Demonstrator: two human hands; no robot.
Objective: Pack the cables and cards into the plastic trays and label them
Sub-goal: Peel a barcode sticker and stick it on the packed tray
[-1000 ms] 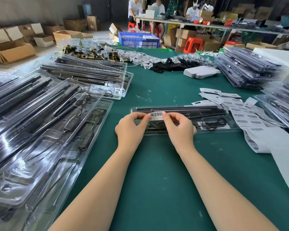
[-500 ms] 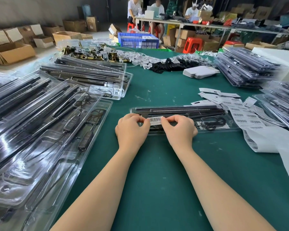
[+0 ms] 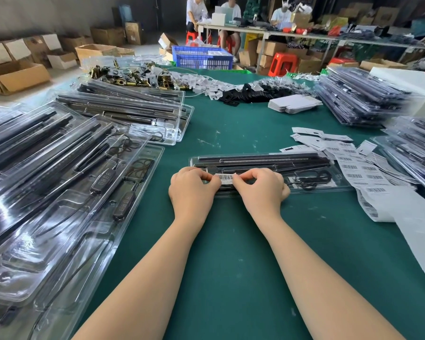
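Both hands, the left hand (image 3: 194, 190) and right hand (image 3: 261, 190), are now pressing lower than a second ago, fingers pinching the barcode label (image 3: 225, 177) flat onto the closed tray (image 3: 268, 159) at twelve o'clock on the green worktop (image 3: 231, 266), so labelling seems nearly finished.

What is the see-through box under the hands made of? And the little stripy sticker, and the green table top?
The see-through tray looks like thin clear plastic: shiny glare on it, and the black parts show through. The barcode sticker looks like matte white paper with printed black bars. The green table top looks like a dull rubbery or vinyl mat, with no shine and small pale scuffs, though that is a guess.
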